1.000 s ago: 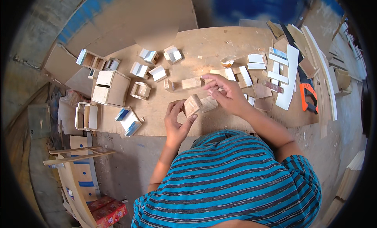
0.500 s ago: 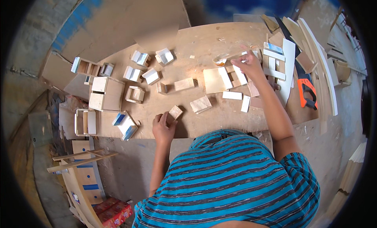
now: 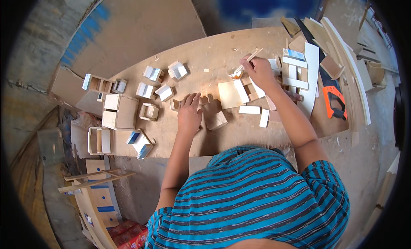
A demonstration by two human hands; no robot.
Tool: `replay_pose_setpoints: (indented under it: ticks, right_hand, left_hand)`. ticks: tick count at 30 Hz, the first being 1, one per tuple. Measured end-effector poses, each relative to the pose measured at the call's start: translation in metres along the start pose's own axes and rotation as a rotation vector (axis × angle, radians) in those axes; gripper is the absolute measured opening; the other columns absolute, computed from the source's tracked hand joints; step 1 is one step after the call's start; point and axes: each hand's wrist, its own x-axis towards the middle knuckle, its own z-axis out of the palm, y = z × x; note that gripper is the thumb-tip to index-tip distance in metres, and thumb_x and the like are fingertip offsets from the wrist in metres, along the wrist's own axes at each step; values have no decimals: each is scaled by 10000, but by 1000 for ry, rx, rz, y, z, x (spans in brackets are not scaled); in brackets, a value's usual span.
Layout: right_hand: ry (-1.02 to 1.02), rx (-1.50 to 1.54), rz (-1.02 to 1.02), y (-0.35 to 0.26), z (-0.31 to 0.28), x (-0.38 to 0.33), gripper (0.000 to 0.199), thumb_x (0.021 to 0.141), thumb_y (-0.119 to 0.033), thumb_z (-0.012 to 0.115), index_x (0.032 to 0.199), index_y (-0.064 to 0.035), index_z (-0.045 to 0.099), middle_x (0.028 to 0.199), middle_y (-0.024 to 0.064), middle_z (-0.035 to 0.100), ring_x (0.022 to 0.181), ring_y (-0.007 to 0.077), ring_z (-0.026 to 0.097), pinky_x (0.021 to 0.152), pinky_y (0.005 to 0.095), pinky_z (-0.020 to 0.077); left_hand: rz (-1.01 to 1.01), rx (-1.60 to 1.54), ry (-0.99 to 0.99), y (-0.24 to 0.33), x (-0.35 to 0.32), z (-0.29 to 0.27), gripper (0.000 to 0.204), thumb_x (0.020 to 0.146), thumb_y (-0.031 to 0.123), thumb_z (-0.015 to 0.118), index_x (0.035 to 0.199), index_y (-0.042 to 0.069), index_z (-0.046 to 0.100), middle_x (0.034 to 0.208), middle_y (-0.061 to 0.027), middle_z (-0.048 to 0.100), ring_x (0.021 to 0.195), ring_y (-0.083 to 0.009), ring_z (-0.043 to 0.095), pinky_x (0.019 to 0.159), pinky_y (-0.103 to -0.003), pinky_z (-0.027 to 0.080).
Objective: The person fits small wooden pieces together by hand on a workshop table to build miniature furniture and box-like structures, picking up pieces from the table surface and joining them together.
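Right hand [image 3: 258, 73]: grip pinched closed on thin wooden stick [image 3: 256, 54], lower end at small cup [image 3: 234, 75] on worktop [image 3: 214, 46]. Left hand [image 3: 189, 115]: palm down, fingers slightly parted, near pale wooden block [image 3: 217, 121]; cannot tell whether that grip has hold of anything.

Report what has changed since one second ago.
The right hand moved forward and rightward and took hold of a thin stick, now held at a small cup. The left hand let go of a wooden block, now mostly hidden by its wrist, and moved forward; its grip is unclear. The orange-handled saw stayed put.
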Motion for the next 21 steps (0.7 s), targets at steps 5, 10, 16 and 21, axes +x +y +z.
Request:
replay_pose_setpoints:
  ticks: [5,10,16,21]
  right_hand:
    - [87,72,-5,-11,-10,-5,332,884,-323,623,834,0,680,702,189,621,589,331,585,536,384,438]
    - [99,78,-77,-5,-10,-7,269,910,-267,605,894,-1,649,662,164,589,552,269,546,536,343,419]
    - [86,23,-71,9,11,-9,296,892,-293,621,816,-10,661,669,156,627,545,285,576,530,344,439]
    - [58,124,249,13,4,-3,349,895,-326,615,779,-1,662,639,115,643,500,215,580,505,315,439]
  left_hand:
    - [9,66,-59,-4,19,12,610,694,95,739,1267,59,531,1220,-128,573,1196,-330,496,1013,-429,407]
    - [14,-196,-16,16,40,12,713,677,174,765,1321,51,484,1227,-190,565,1178,-355,508,980,-417,434]
    - [-87,-402,-18,52,82,47,683,688,193,775,1294,30,505,1134,-183,627,1010,-332,613,873,-388,497]
    - [-289,-669,8,49,105,84,559,683,164,783,1196,46,595,987,-139,695,857,-247,684,763,-322,535]
